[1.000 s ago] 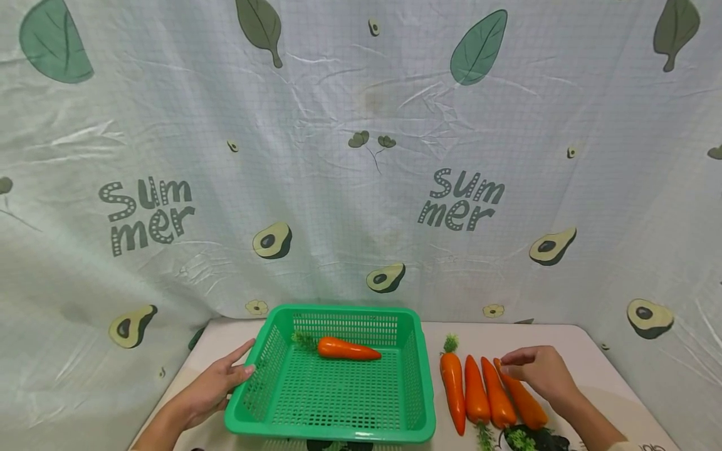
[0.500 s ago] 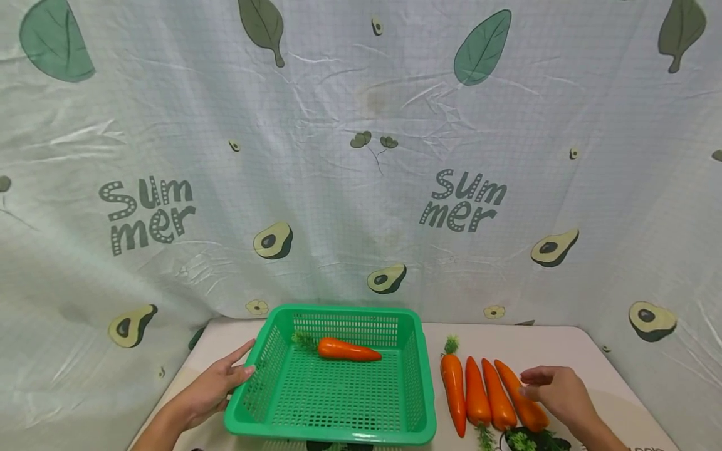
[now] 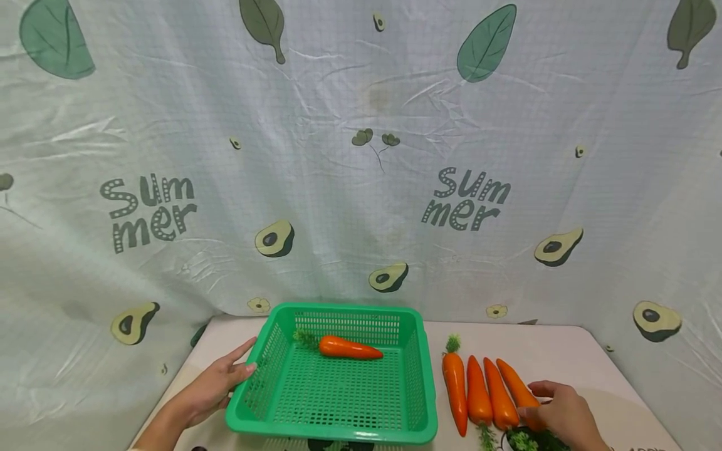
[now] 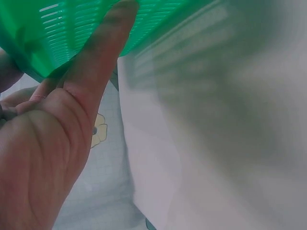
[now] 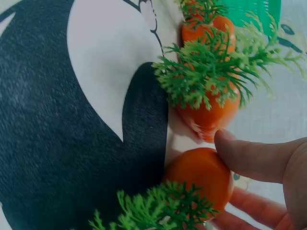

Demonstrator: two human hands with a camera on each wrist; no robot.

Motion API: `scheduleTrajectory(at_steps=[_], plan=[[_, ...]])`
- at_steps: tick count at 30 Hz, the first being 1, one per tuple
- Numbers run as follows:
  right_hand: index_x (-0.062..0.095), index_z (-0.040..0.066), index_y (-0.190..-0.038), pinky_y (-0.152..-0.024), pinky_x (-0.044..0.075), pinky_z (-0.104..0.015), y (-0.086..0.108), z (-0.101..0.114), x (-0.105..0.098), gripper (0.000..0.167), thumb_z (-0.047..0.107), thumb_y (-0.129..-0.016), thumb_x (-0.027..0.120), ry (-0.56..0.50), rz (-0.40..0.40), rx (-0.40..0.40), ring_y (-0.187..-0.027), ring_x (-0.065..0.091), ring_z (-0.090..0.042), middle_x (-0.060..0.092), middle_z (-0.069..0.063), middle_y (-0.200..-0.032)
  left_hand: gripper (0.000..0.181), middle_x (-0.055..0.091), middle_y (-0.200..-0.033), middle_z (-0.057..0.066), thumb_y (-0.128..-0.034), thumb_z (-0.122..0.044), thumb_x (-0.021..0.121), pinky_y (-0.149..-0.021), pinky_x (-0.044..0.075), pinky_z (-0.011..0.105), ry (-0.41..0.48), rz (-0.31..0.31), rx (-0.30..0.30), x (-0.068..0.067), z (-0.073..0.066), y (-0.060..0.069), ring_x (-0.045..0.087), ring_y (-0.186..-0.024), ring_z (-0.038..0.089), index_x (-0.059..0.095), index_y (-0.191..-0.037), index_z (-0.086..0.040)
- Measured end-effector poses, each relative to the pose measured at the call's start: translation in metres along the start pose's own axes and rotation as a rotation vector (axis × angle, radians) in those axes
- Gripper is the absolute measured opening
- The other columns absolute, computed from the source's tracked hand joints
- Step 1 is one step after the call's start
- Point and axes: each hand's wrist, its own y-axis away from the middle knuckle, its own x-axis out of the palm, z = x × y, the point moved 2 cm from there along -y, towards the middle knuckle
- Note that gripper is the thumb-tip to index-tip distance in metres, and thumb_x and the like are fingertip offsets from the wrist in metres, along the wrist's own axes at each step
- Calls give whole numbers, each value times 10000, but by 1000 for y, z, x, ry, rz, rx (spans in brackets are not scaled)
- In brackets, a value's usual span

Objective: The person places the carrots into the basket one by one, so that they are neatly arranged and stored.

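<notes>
A green basket point(image 3: 333, 433) stands on the table with one orange carrot point(image 3: 350, 348) lying near its back wall. My left hand point(image 3: 217, 385) grips the basket's left side, thumb on the rim; in the left wrist view the hand point(image 4: 48, 139) reaches up to the slotted wall. Right of the basket, several carrots lie side by side. My right hand point(image 3: 566, 416) is at the rightmost carrot point(image 3: 512, 379). In the right wrist view, thumb and fingers of the hand point(image 5: 268, 165) hold either side of that carrot's thick end point(image 5: 199, 170); its leafy top points away from the palm.
Three other carrots point(image 3: 455, 388) lie between the basket and my right hand, close together. Dark shapes with green leaves point(image 3: 521, 440) show at the front edge of the view. A patterned cloth point(image 3: 338, 188) hangs behind and beside the white table point(image 3: 555, 351).
My right hand has moved toward the front, from the rightmost carrot's tip to its thick end, and now closes around it. The left hand keeps its hold on the basket.
</notes>
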Motion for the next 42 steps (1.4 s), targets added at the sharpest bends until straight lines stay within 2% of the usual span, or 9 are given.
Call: scheduleTrajectory(at_steps=[4,11,20,31,42], plan=[[631,-151,-1248,-758,611,-429,2,-1,0,671,186,-755,936,23,-15,36,-872,658,-281,689,-316,-1130,805,352,-1569,402,-1121,-294,491,-865,616,510,-5,-7,-6,1,0,0,702,-1110,267,-59,-1680,-110],[658,-166,-1202,-751,608,-432,6,2,0,572,134,-779,900,12,-52,76,-838,627,-302,706,-278,-1039,797,394,-1546,390,-1127,-289,477,-875,613,504,-2,9,11,2,-1,1,701,-1116,272,-68,-1677,-102],[693,-165,-1148,-695,617,-393,9,1,-3,512,105,-761,892,-54,-40,55,-775,645,-244,729,-230,-957,774,438,-1516,373,-1132,-270,461,-859,618,493,-2,1,5,2,-2,0,703,-1085,259,-58,-1678,-99],[704,-145,-1149,-689,617,-379,8,6,-6,470,79,-771,872,-80,-57,70,-809,632,-276,720,-252,-997,747,397,-1546,378,-1139,-250,438,-860,617,484,-7,-4,-3,2,-3,1,701,-1090,247,-55,-1679,-98],[728,-124,-1139,-693,615,-400,10,9,-13,472,80,-743,881,-103,-55,31,-813,656,-255,735,-267,-1020,759,380,-1557,384,-1141,-262,434,-875,611,491,-3,9,10,2,-3,2,694,-1111,252,-78,-1675,-93]])
